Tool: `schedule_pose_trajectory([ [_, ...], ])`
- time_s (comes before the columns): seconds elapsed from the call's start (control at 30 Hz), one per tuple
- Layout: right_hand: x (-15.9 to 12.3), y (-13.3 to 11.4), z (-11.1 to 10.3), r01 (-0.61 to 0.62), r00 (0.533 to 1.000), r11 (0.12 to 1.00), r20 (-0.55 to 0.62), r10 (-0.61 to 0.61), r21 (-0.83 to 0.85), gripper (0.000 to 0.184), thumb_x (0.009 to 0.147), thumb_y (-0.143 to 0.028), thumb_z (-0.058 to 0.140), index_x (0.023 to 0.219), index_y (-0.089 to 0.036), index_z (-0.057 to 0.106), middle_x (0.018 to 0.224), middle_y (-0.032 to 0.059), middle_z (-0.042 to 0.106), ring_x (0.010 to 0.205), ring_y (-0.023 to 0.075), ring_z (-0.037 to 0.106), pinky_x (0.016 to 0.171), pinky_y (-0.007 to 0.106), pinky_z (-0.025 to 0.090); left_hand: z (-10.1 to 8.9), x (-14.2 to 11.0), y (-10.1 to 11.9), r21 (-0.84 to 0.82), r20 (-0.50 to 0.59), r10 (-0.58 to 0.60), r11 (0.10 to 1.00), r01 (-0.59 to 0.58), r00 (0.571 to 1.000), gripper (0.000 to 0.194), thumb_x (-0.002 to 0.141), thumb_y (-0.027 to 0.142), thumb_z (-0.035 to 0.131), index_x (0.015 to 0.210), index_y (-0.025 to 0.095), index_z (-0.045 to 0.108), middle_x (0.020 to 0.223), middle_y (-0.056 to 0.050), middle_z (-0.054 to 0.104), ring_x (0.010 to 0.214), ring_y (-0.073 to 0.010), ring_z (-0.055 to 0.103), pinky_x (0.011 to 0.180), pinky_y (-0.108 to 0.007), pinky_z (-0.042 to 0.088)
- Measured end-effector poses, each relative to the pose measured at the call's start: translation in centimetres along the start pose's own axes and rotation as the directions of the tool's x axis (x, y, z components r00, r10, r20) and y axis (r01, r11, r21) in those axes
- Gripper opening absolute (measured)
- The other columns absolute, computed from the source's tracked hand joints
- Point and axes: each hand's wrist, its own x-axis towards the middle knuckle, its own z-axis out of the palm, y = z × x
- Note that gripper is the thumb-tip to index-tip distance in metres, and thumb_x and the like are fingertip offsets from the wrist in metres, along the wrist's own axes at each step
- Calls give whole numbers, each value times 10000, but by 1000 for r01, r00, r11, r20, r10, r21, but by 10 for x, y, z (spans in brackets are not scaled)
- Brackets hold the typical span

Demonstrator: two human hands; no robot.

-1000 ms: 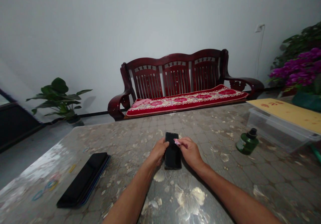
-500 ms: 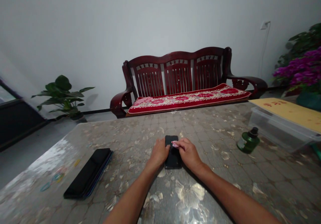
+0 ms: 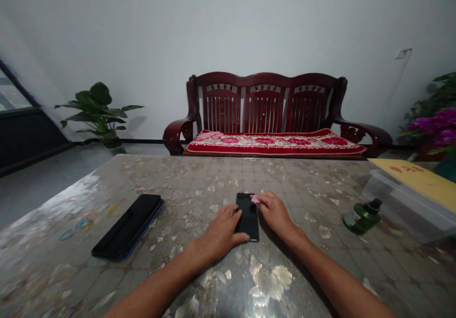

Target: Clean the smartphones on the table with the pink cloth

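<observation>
A black smartphone [image 3: 248, 220] lies flat on the table, its dark screen facing up. My left hand [image 3: 223, 227] steadies it from the left, fingers along the left edge and thumb across the lower end. Pinched between the thumb and fingers of my right hand [image 3: 276, 211] is a small pink-and-white cloth [image 3: 255, 199], touching the phone near its upper right corner. Part of that cloth is hidden by the fingers.
Stacked phones [image 3: 128, 227] lie at left, beside several coloured rubber bands [image 3: 83, 223]. A green bottle [image 3: 361, 217] with a black top stands at right, near a clear plastic box [image 3: 399, 204] with a yellow sheet [image 3: 420, 175] on top. A wooden bench [image 3: 265, 101] is beyond the table.
My left hand has shifted down the phone, its thumb now spread over the lower end. My right hand has moved the cloth from the upper middle to the upper right corner. The view has tilted.
</observation>
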Motion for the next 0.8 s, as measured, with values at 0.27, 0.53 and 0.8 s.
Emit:
schedule_pose_trajectory([
  [0.27, 34, -15, 6, 49, 970, 894, 236, 64, -445, 322, 938, -85, 456, 930, -153, 770, 940, 102, 667, 941, 203, 585, 855, 260, 422, 8, -20, -23, 515, 179, 157, 826, -228, 971, 620, 892, 283, 680, 1448, 173, 431, 1543, -201, 422, 1434, -333, 397, 1178, -504, 357],
  [0.53, 38, -20, 22, 198, 946, 873, 322, -50, -445, 328, 961, -90, 460, 1050, -185, 761, 980, 103, 664, 969, 215, 575, 869, 283, 449, 13, -20, -35, 511, 176, 204, 817, -267, 963, 570, 936, 285, 619, 1459, 165, 427, 1536, -194, 434, 1435, -310, 402, 1176, -481, 364],
  [0.8, 44, -17, 24, 272, 933, 887, 329, -147, -374, 284, 955, -96, 506, 1027, -197, 761, 918, 80, 644, 917, 197, 577, 819, 268, 460, 13, -19, -25, 602, 205, 181, 751, -269, 962, 467, 931, 237, 615, 1374, 121, 520, 1480, -201, 506, 1375, -311, 487, 1135, -447, 422],
])
